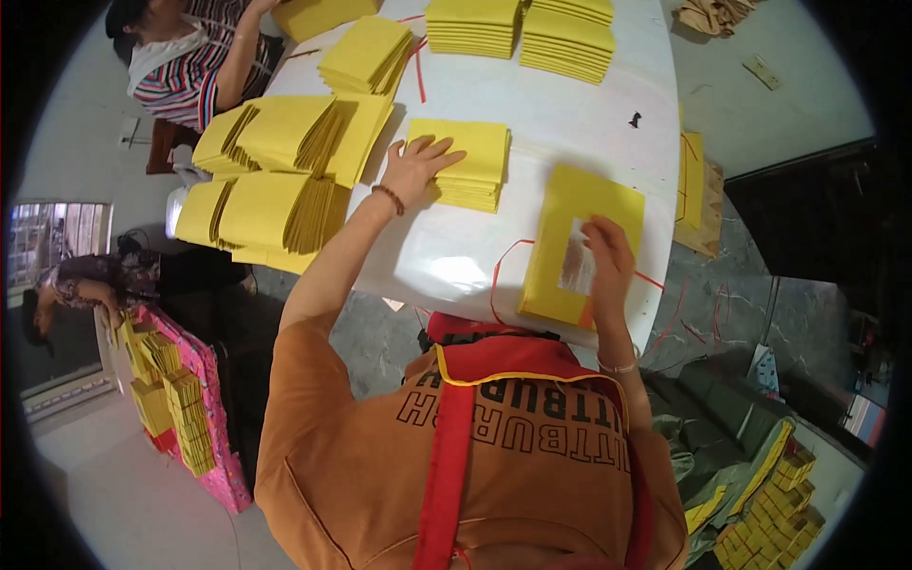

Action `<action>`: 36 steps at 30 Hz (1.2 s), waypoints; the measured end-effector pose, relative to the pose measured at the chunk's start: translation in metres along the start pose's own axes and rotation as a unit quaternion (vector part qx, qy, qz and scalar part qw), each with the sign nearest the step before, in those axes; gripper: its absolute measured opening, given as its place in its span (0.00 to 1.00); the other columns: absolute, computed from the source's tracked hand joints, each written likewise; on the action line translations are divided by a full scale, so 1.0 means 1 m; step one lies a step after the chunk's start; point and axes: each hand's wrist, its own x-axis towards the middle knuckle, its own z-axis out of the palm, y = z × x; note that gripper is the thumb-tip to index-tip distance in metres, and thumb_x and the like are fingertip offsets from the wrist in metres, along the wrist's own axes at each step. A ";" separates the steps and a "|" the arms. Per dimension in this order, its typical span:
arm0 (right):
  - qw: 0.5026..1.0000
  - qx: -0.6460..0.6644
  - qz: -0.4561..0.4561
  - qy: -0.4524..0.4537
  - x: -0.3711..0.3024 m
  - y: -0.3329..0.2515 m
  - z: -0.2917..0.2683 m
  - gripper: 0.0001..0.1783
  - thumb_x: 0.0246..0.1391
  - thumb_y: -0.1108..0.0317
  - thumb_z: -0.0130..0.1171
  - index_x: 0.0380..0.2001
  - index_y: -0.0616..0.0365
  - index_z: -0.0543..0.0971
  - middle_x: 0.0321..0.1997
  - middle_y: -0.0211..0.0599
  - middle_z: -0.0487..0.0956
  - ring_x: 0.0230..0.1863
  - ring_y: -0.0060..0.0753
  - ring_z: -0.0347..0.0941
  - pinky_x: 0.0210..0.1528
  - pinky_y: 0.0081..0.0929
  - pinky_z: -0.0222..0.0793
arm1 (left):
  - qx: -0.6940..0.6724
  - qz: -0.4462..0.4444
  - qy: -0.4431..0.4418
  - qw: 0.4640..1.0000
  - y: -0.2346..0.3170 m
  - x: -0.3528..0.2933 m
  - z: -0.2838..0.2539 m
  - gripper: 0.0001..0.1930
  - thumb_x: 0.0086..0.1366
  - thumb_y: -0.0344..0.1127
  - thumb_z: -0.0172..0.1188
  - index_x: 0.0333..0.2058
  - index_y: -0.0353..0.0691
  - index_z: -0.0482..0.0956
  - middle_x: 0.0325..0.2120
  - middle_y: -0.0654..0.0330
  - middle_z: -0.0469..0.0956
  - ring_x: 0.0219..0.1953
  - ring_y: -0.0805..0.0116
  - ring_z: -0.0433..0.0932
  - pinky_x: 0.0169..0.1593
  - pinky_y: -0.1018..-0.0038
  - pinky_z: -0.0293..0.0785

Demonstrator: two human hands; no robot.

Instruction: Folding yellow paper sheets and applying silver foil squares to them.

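My left hand [414,167] lies flat, fingers spread, on the near-left corner of a low stack of yellow paper sheets [472,163] in the middle of the white table [560,123]. My right hand [608,258] rests on a second yellow stack [581,223] at the table's near edge. Its fingers grip the right edge of a small silvery foil square [574,269] lying on the top sheet. A red string [501,275] loops beside that stack.
Fanned piles of yellow sheets [285,142] crowd the table's left side, with neat stacks [568,38] at the far end. A person in a striped top [185,71] sits at the far left. Another person [90,285] bends over a pink table with yellow bundles [180,408].
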 end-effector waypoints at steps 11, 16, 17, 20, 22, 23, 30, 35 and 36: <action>0.952 -0.053 0.261 -0.150 0.106 0.063 0.115 0.46 0.46 0.50 0.59 0.64 0.52 0.49 0.59 0.35 0.64 0.57 0.32 0.60 0.50 0.49 0.58 | -0.520 -0.287 0.138 0.793 -0.024 0.000 0.045 0.49 0.52 0.51 0.65 0.60 0.26 0.47 0.54 0.41 0.63 0.57 0.57 0.64 0.57 0.71 0.62; 0.962 -0.053 0.256 -0.079 0.108 0.054 0.119 0.42 0.45 0.58 0.60 0.61 0.59 0.53 0.49 0.37 0.69 0.49 0.33 0.66 0.44 0.37 0.64 | -0.581 -0.305 0.070 0.752 -0.027 0.011 0.049 0.51 0.47 0.51 0.69 0.59 0.24 0.50 0.52 0.42 0.67 0.53 0.57 0.69 0.54 0.71 0.67; 0.960 -0.006 0.277 -0.040 0.103 0.043 0.123 0.39 0.45 0.66 0.60 0.58 0.65 0.56 0.45 0.42 0.71 0.44 0.34 0.70 0.41 0.27 0.68 | -0.614 -0.305 0.062 0.725 -0.020 0.011 0.036 0.50 0.45 0.51 0.70 0.57 0.23 0.53 0.50 0.41 0.68 0.52 0.56 0.70 0.54 0.70 0.66; 0.971 0.020 0.210 -0.108 0.099 0.042 0.129 0.38 0.42 0.72 0.62 0.56 0.65 0.56 0.42 0.41 0.72 0.42 0.35 0.72 0.37 0.31 0.71 | -0.507 -0.345 0.104 0.783 -0.040 0.009 0.071 0.47 0.46 0.50 0.70 0.55 0.24 0.56 0.48 0.41 0.70 0.50 0.56 0.71 0.54 0.71 0.67; 0.963 0.014 0.242 -0.119 0.106 0.058 0.113 0.44 0.39 0.72 0.66 0.59 0.57 0.52 0.46 0.38 0.70 0.44 0.35 0.71 0.38 0.37 0.71 | -0.599 -0.331 0.089 0.724 -0.025 0.013 0.052 0.43 0.48 0.46 0.69 0.54 0.25 0.58 0.46 0.46 0.72 0.46 0.60 0.74 0.52 0.70 0.69; 0.958 -0.008 0.259 -0.119 0.111 0.069 0.106 0.50 0.40 0.69 0.67 0.63 0.51 0.48 0.51 0.34 0.69 0.48 0.33 0.69 0.39 0.42 0.70 | -0.662 -0.310 0.055 0.680 -0.012 0.013 0.017 0.40 0.50 0.44 0.68 0.54 0.25 0.60 0.45 0.48 0.73 0.45 0.62 0.75 0.51 0.70 0.70; 0.945 0.058 0.245 -0.210 0.108 0.054 0.101 0.36 0.41 0.74 0.64 0.55 0.51 0.62 0.47 0.30 0.72 0.45 0.27 0.71 0.38 0.32 0.72 | -0.802 -0.278 0.028 0.529 -0.004 -0.002 0.007 0.22 0.54 0.32 0.64 0.46 0.29 0.71 0.41 0.54 0.76 0.41 0.66 0.76 0.43 0.72 0.73; 0.929 0.080 0.275 -0.233 0.117 0.058 0.108 0.33 0.42 0.70 0.64 0.53 0.54 0.64 0.45 0.30 0.73 0.46 0.25 0.70 0.44 0.26 0.70 | -0.802 -0.281 0.072 0.521 -0.012 -0.009 0.017 0.29 0.50 0.31 0.66 0.49 0.29 0.62 0.41 0.53 0.73 0.41 0.63 0.76 0.44 0.72 0.73; 0.931 0.081 0.280 -0.222 0.118 0.057 0.108 0.33 0.42 0.70 0.64 0.53 0.54 0.64 0.45 0.30 0.73 0.46 0.25 0.70 0.44 0.26 0.70 | -0.807 -0.286 0.068 0.512 -0.011 -0.007 0.014 0.31 0.49 0.30 0.66 0.50 0.30 0.61 0.43 0.52 0.72 0.43 0.62 0.75 0.47 0.71 0.72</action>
